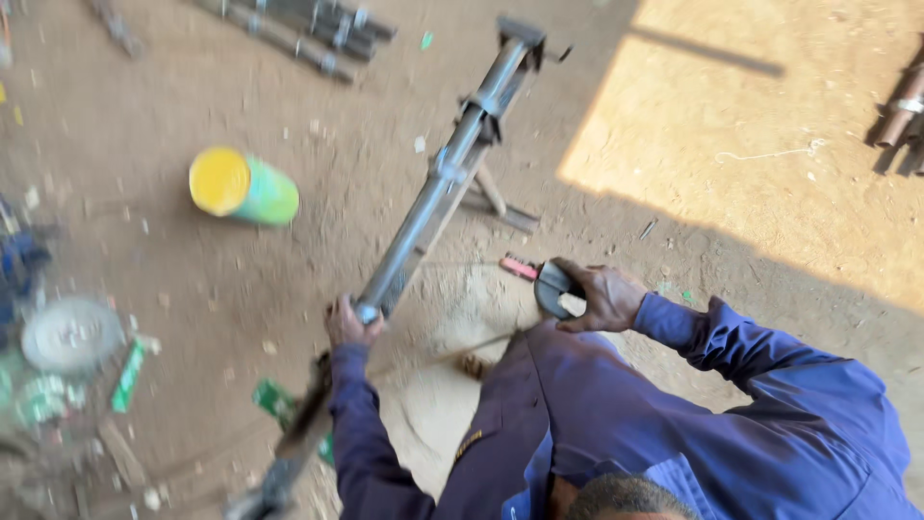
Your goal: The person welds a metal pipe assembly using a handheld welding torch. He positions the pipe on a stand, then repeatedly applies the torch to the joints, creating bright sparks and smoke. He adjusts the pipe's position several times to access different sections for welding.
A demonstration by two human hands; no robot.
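- Head view: a person in blue overalls (674, 424) bends over a long grey metal bar (428, 207) that slants across the dirt floor (192, 260), its far end on a small stand (496, 197).
- The left hand (348, 325) has its fingers wrapped around the bar at its middle; the right hand (604, 297), just right of the bar, is closed around a dark handheld tool (555, 287) with a red part (518, 267) toward the bar.
- The tool tip seems near the bar; blur makes contact impossible to judge.
- Risk: with only one hand steadying it, the bar could roll or slip off the stand if pushed sideways.
- Risk: the left hand sits close to the tool's working end, so a skid could catch the fingers.
- A yellow-topped green can (243, 188) lies left of the bar, with scrap pipes (298, 29) beyond; loose clutter underfoot could trip.
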